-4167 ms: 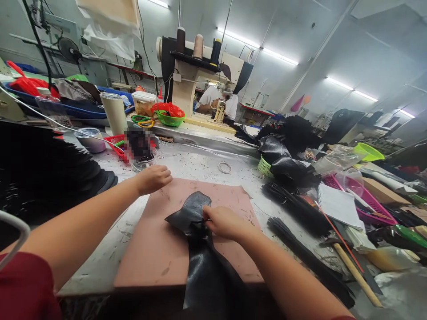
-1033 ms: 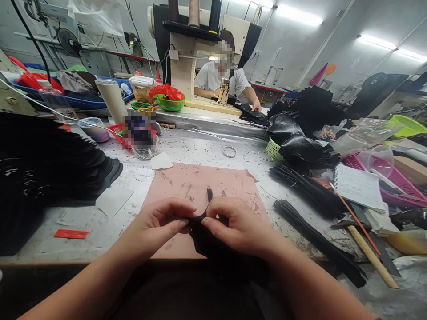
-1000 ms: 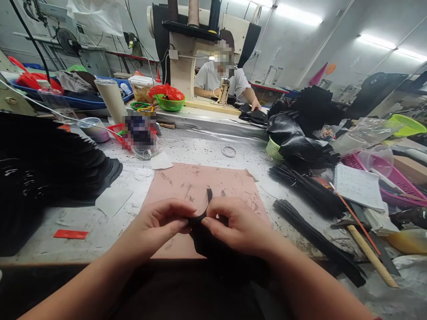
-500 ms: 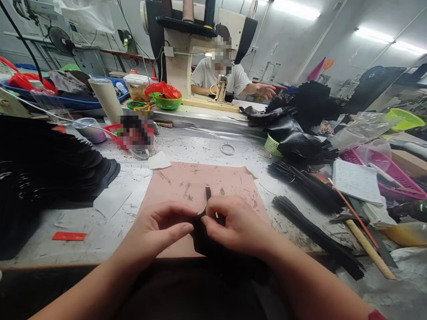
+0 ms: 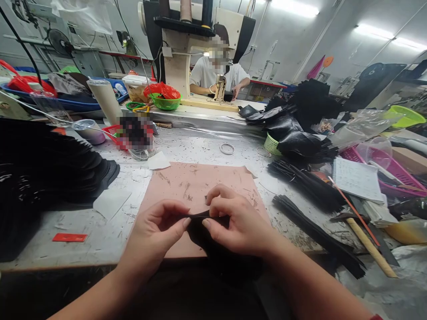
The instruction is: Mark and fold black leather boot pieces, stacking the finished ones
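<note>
Fluorescent tubes (image 5: 295, 7) burn white above and right of the sewing machine (image 5: 175, 62) — glare silvers the bench (image 5: 200, 144) in front of it, while the black piece (image 5: 210, 242) nearest you sinks into shadow. Wide-angle distortion stretches your view's edges; pixel blocks mask a co-worker's head (image 5: 218, 53) behind the machine.

Both hands (image 5: 155, 226) (image 5: 235, 218) pinching, forearms (image 5: 103, 286) angled inward

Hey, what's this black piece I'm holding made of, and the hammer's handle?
Black piece: perhaps leather or imitation, since it's thin and droops; shadow hides its finish. Handle: likely wood, matte and unpainted, judging by its pale tan colour.
</note>
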Tool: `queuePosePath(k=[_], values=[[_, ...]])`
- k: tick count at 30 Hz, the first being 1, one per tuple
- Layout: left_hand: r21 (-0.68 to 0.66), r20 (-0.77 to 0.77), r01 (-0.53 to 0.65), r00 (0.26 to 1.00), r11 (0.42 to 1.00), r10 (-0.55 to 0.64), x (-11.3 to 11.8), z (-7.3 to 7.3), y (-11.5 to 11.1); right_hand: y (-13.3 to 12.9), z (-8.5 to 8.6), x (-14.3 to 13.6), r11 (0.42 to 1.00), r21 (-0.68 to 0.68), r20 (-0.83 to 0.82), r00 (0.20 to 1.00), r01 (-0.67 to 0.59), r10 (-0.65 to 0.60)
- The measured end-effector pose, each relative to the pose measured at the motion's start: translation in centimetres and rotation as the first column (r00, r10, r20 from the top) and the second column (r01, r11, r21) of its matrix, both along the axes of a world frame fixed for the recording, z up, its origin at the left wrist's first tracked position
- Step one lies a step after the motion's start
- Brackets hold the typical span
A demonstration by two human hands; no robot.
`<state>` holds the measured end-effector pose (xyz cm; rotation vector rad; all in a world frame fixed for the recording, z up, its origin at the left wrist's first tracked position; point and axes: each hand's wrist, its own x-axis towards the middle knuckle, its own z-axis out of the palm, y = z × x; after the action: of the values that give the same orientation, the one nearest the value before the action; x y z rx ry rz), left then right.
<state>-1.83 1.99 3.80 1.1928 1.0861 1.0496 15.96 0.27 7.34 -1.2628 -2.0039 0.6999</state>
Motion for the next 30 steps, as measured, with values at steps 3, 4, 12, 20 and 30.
queuePosePath(k=[3, 4, 12, 20, 30], values=[[0.006, 0.014, 0.013, 1.0, 1.0, -0.013, -0.1, -0.1, -0.1, 0.1, 0.0, 0.4, 0.996, -0.054, -0.009, 0.998, -0.069, 0.069], [-0.001, 0.003, 0.027, 1.0, 1.0, -0.027, -0.2, -0.1, 0.0, 0.1, 0.1, 0.5, 0.995, -0.067, 0.007, 0.997, -0.077, 0.077], [-0.039, -0.3, 0.408, 0.866, 0.912, -0.4, -1.0, 3.1, 2.0, 0.0, 0.3, 0.1, 0.999, 0.002, 0.235, 0.971, -0.05, 0.048], [-0.094, -0.663, 0.576, 0.572, 0.812, -0.483, -0.8, 4.6, 2.8, -0.2, 0.4, 0.4, 0.999, -0.001, 0.287, 0.957, -0.046, 0.044], [-0.186, -0.648, 0.621, 0.505, 0.761, -0.57, -0.7, 4.0, 3.1, 0.1, 0.5, 0.6, 0.999, -0.017, 0.384, 0.923, -0.031, 0.035]])
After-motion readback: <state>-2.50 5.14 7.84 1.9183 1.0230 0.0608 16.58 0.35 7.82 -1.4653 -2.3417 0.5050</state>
